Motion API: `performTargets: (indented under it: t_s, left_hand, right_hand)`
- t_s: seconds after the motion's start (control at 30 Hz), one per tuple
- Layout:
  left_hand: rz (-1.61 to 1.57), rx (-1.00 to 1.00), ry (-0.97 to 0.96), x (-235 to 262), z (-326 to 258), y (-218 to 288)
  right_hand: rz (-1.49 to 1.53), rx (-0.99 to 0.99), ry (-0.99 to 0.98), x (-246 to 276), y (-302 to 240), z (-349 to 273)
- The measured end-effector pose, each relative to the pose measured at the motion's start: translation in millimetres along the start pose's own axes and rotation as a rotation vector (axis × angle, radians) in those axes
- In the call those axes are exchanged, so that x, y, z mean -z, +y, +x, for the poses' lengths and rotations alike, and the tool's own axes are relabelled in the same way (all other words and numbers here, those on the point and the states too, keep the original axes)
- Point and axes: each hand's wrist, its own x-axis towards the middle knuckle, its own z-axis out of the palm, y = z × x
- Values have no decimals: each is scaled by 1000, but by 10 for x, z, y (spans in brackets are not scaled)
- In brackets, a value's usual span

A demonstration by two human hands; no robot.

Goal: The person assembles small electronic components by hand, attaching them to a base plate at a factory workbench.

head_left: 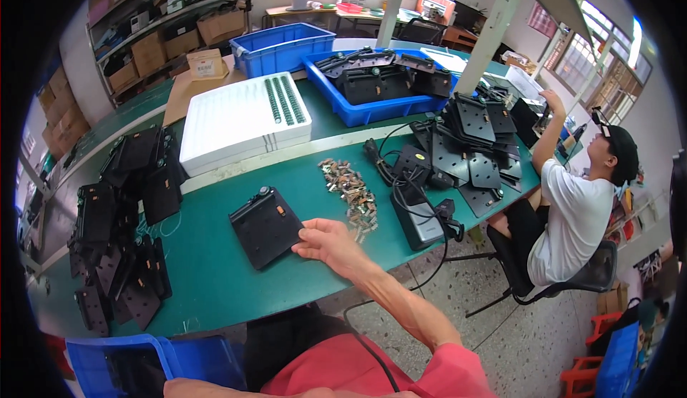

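My right hand (330, 246) pinches the right edge of a black metal plate (263, 230) between thumb and fingers. The plate has small holes, a rod-like fitting along its far edge and a small orange-brown piece near its right side. It is over the green tabletop in front of me. Beyond my hand lies a loose pile of small metal and brown parts (352, 192). Part of my left forearm (215, 389) shows at the lower edge, while the left hand itself is out of the picture.
Stacks of similar black plates (107, 219) stand at left, with more (472, 140) at right beside a grey-black device (415, 219) with cables. Behind are a white tray (229, 115) with green springs and blue bins (283, 47). A seated person (576, 208) works at right.
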Motion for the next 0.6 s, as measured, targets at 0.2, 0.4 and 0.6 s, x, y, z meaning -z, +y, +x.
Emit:
performTargets:
  t_s: [0.2,0.4,0.6]
  left_hand:
    - [-330,412,599,-234,141,269]
    - [-190,478,222,-10,-32,203]
    - [-371,-75,766,-480,270,20]
  right_hand:
    - [8,7,18,31,-19,-44]
    - [-16,-8,13,-68,-4,-8]
    - [-14,23,15,11,-8,-56]
